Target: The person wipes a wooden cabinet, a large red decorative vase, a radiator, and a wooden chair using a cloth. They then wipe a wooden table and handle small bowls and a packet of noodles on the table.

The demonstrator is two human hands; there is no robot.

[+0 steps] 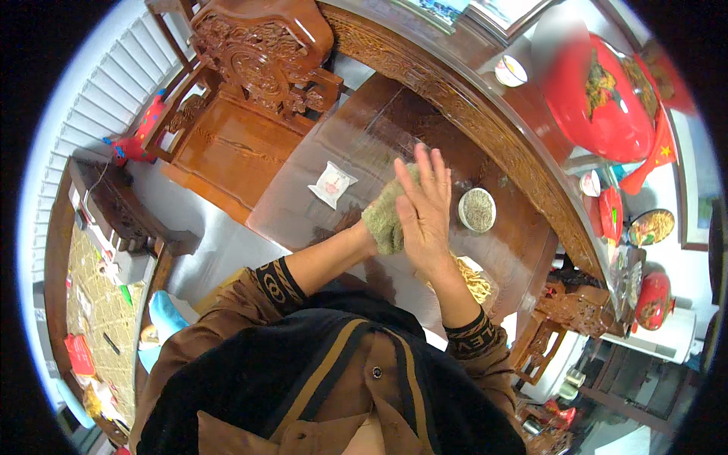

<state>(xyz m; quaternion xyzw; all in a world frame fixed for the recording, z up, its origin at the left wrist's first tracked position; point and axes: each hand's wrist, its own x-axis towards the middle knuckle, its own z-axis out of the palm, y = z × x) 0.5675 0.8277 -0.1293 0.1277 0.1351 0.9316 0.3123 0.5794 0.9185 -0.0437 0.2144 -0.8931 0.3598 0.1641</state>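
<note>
A fuzzy olive-green cloth (384, 222) covers most of my left hand (368, 234), so its fingers are hidden; it may be wrapped or worn like a mitt. My right hand (426, 213) lies against the cloth's right side, with fingers stretched out and its back towards me. Both hands are above a dark glossy wooden table (284, 216). Right of my right hand stands a white bowl (477, 210) full of fine grey-green, thread-like material. Partly behind my right forearm is a clear container (490, 296) with yellow strips (475, 278) in it. A white printed packet (333, 185) lies to the left.
A carved wooden chair (239, 148) adjoins the table's left side. Along the far side runs a carved cabinet (455, 91), bearing a large red vase (603, 102) and a small bowl (511, 71). At far left, a cluttered table (108, 318) has a patterned cover.
</note>
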